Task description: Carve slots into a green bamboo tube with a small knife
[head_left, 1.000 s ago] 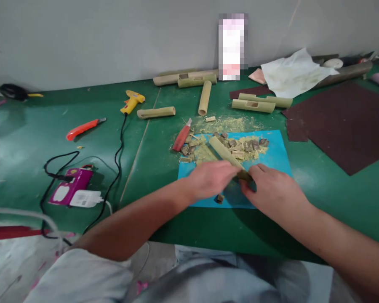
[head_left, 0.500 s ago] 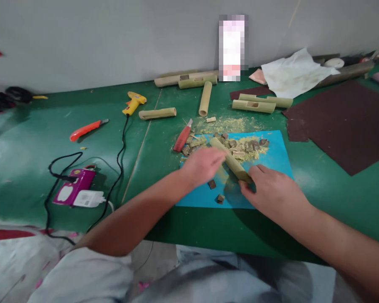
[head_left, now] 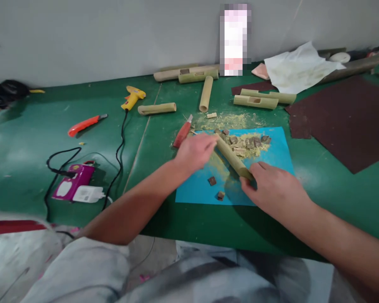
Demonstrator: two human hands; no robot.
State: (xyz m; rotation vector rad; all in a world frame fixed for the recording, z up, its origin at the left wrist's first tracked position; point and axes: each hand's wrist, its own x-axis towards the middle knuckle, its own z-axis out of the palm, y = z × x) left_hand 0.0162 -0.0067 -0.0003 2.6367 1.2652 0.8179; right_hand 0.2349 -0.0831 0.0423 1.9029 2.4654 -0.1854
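Note:
A pale green bamboo tube (head_left: pixel 231 156) lies at a slant above a blue sheet (head_left: pixel 192 191). Its lower right end is gripped by my right hand (head_left: pixel 271 181), thumb below and fingers on top. My left hand (head_left: pixel 197 150) is at the tube's upper left end, fingers pressed together around or against it. Small dark chips (head_left: pixel 212 181) and fibrous shavings (head_left: pixel 251 143) lie on the sheet beside the tube. A red-handled knife (head_left: pixel 182 134) rests just beyond my left hand.
On the green table (head_left: pixel 158 147) lie an orange cutter (head_left: pixel 85 124), a yellow glue gun (head_left: pixel 133 97), a purple power strip (head_left: pixel 74 183) with cords, cut bamboo tubes (head_left: pixel 255 102), a dark brown sheet (head_left: pixel 350 122) and white paper (head_left: pixel 300 69). A blurred screen (head_left: pixel 235 40) stands against the wall.
My left hand has slid up and left along the tube to its far end, uncovering more of it. My right hand keeps its hold. The view has shifted slightly.

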